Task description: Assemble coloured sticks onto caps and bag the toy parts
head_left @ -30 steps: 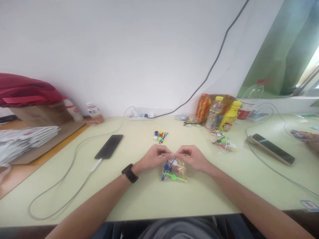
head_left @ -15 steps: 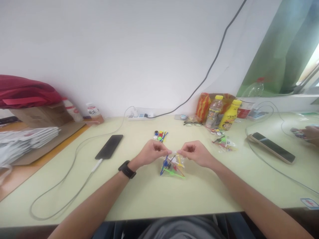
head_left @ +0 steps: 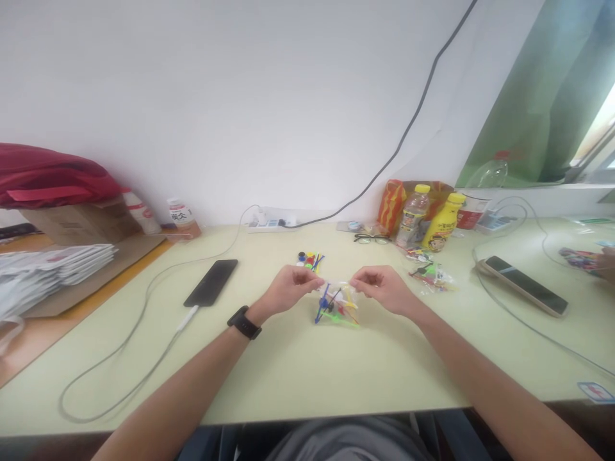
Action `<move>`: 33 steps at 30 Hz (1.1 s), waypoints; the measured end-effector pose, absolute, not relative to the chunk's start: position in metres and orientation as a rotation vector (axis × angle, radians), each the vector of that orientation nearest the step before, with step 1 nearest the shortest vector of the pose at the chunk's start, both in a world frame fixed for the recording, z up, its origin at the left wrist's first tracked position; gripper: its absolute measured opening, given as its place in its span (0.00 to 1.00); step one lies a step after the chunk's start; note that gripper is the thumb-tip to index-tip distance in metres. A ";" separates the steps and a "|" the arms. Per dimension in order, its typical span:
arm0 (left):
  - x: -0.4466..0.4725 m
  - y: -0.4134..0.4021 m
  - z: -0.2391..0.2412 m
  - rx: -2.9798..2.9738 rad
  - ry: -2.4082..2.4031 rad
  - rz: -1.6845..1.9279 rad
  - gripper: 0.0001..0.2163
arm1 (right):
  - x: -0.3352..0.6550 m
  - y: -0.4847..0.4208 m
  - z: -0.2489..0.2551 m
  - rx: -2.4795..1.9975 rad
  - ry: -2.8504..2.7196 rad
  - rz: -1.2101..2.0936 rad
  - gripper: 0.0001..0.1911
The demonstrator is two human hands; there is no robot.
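My left hand (head_left: 291, 286) and my right hand (head_left: 379, 287) each pinch an upper corner of a small clear plastic bag (head_left: 336, 304), holding it just above the pale green table (head_left: 307, 371). The bag holds coloured plastic sticks and small parts in blue, green, red and yellow. A black watch (head_left: 245, 323) sits on my left wrist. Beyond my hands lies a small pile of loose coloured caps and sticks (head_left: 309, 260).
A black phone (head_left: 211, 282) on a white cable lies to the left. Another bag of coloured parts (head_left: 431, 276), glasses (head_left: 372, 239) and bottles (head_left: 442, 224) stand to the right. A second phone (head_left: 524, 285) lies far right, near another person's hand (head_left: 606, 264). Stacked papers (head_left: 48, 266) sit left.
My hands have moved apart and slightly away from me, stretching the bag's top edge and lifting the bag a little off the table.
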State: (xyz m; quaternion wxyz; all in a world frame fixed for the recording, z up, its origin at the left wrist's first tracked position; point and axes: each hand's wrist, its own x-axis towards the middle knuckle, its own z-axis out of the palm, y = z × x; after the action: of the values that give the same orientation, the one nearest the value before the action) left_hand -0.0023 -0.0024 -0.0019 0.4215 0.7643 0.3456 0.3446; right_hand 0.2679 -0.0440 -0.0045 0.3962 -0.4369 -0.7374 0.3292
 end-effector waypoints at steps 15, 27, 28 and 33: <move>-0.021 0.026 -0.023 2.049 1.306 1.248 0.15 | 0.286 -0.039 -0.026 -1.085 -1.951 -0.071 0.16; -0.020 0.033 -0.056 2.369 1.381 0.973 0.27 | 0.264 -0.025 -0.056 -1.216 -2.396 -0.325 0.15; -0.020 0.032 -0.055 2.380 1.382 0.941 0.28 | 0.265 -0.023 -0.056 -1.300 -2.383 -0.334 0.14; -0.020 0.027 -0.051 2.412 1.350 0.847 0.31 | 0.280 -0.013 -0.061 -1.597 -2.281 -0.338 0.18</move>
State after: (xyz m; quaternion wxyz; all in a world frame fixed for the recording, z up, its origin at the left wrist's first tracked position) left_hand -0.0195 0.0266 -0.0506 0.1247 0.8278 0.4633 0.2907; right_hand 0.2805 -0.0132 -0.0613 0.1674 -0.5612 -0.8018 -0.1190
